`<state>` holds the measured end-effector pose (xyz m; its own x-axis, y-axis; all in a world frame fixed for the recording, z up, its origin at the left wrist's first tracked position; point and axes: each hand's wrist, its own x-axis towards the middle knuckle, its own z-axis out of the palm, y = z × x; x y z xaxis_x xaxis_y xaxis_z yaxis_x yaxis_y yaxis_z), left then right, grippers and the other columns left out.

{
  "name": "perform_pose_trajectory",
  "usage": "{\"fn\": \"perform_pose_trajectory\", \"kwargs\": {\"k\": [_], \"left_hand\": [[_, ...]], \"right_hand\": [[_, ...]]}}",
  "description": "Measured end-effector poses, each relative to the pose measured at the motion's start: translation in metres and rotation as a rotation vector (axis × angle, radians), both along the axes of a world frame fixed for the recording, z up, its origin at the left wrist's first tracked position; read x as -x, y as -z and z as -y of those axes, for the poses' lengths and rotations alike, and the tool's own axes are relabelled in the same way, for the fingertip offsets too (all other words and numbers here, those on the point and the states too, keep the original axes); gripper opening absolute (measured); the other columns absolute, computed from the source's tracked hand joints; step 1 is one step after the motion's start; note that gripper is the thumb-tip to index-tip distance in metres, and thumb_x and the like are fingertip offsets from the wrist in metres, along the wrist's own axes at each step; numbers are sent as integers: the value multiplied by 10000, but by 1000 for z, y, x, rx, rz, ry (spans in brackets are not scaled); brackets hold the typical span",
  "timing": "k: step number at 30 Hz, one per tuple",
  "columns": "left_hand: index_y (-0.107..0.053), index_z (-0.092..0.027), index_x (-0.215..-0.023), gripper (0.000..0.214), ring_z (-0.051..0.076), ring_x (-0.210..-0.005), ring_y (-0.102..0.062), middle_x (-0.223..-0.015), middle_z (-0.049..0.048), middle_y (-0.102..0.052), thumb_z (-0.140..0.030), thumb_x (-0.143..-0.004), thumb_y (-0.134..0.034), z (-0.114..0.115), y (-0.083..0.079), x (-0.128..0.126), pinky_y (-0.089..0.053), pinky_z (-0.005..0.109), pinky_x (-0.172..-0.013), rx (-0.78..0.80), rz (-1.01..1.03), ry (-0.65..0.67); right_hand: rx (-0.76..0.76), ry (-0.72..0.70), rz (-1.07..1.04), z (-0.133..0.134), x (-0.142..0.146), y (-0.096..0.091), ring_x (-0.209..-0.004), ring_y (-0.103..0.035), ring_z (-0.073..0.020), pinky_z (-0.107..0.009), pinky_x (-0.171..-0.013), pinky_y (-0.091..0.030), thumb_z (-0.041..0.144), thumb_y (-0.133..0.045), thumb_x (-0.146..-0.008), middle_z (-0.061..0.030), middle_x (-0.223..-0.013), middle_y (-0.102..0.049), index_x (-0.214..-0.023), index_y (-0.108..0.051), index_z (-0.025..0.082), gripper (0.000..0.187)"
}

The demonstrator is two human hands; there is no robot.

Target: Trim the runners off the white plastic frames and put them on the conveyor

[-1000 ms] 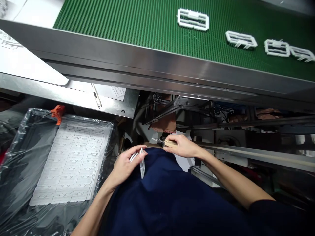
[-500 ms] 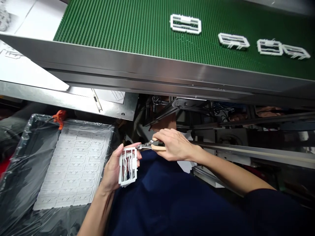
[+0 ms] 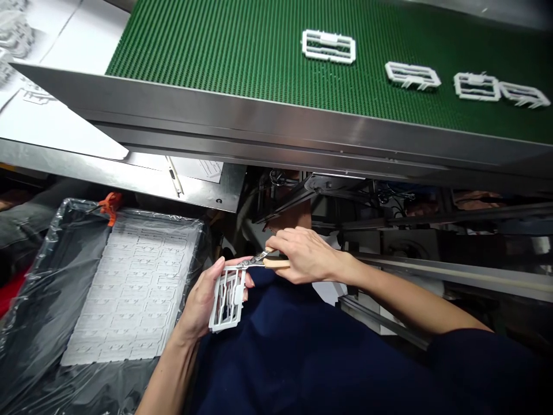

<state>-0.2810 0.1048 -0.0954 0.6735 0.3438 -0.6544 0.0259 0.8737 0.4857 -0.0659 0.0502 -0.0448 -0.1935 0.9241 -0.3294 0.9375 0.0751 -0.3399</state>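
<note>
My left hand [image 3: 201, 302] is closed round a white plastic frame [image 3: 238, 295] with slots and thin bars, held in front of my dark blue clothing. More white bars show behind it, perhaps a second frame in the same grip. Wrapped round the tan handles of a pair of nippers [image 3: 276, 263] is my right hand [image 3: 309, 253]. The metal jaws of the nippers lie at the frame's upper right corner, beside my left fingertips. Whether the jaws bite on the plastic is too small to tell.
Several similar white frames [image 3: 329, 47] lie on a green conveyor belt [image 3: 216, 52] behind a metal rail [image 3: 259, 124]. To the left, a plastic-lined tray [image 3: 86, 248] with an orange clamp [image 3: 111, 207] holds rows of white parts. A craft knife [image 3: 174, 176] rests on the metal table.
The nippers' jaws have come onto the frame's top corner, and the frame has tilted a little. My view has shifted slightly, so the surroundings sit a bit farther right.
</note>
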Motion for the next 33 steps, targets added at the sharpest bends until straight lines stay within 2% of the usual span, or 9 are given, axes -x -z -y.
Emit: {"fn": "perform_pose_trajectory", "kwargs": {"k": [8,15,18,25,29,33], "left_hand": [[-610,-113,-1110,482,174,-562,-592,-755,96,-662,-495,-862,-454,-1,1,-4,-464,236,-470,-16,0,58],[-597,-102,-1111,469,175,-556,-586,-741,97,-658,-473,-878,-431,-1,0,-6,-464,243,-480,7,19,59],[-605,-108,-1081,441,182,-557,-589,-742,101,-658,-457,-881,-423,-2,1,-9,-461,243,-466,44,48,18],[-598,-123,-1064,357,186,-655,-614,-811,85,-650,-382,-889,-425,-5,8,-17,-501,250,-540,67,80,-112],[-575,-173,-1045,272,205,-712,-646,-845,71,-672,-344,-853,-487,1,17,-19,-510,262,-581,47,16,-161],[-590,-171,-944,229,200,-701,-657,-847,79,-690,-360,-827,-536,13,31,-15,-507,256,-585,57,-85,-190]], "right_hand": [[18,-6,6,5,-5,0,-589,-445,-128,-266,-504,-177,330,-496,-743,-7,-708,-544,-863,-543,209,177],[-1,41,-29,7,-7,2,-547,-397,-107,-257,-494,-138,294,-499,-721,5,-656,-537,-766,-520,206,101],[26,134,-125,8,-6,4,-562,-407,-98,-242,-508,-180,299,-521,-726,19,-667,-552,-763,-521,210,96],[141,509,-381,11,3,18,-563,-426,-84,-209,-557,-300,449,-512,-800,52,-624,-515,-761,-511,208,243],[206,577,-393,0,2,35,-633,-492,-105,-219,-593,-339,472,-534,-781,31,-705,-578,-790,-548,200,272],[211,540,-307,-26,-5,43,-643,-502,-118,-227,-578,-337,467,-528,-781,3,-737,-603,-821,-577,191,283]]}}
